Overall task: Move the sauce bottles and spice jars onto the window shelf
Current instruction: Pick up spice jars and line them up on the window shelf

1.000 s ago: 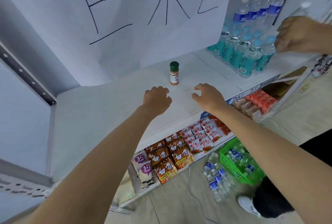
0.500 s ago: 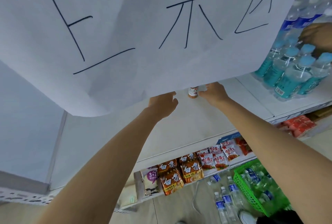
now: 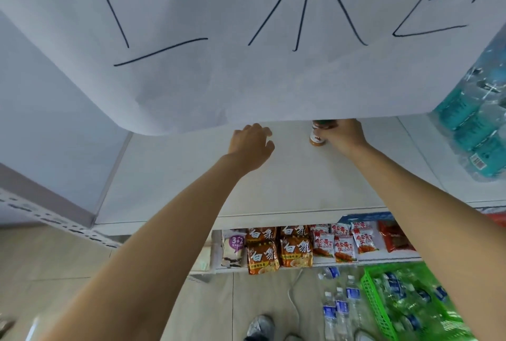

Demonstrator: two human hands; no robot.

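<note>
White shelf carries a spice jar | right hand grip clamped around jar | left hand grip loose, holding nothing, beside it

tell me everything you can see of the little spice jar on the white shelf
The spice jar is small and clear, showing orange-brown powder inside, with a red and white label round its middle. Its dark green cap is partly hidden by the edge of the hanging white paper sheet. It appears upright on the white shelf, near the back. The right hand grips it from the right side, fingers curled round the upper part. The left hand is apart from it.
</note>
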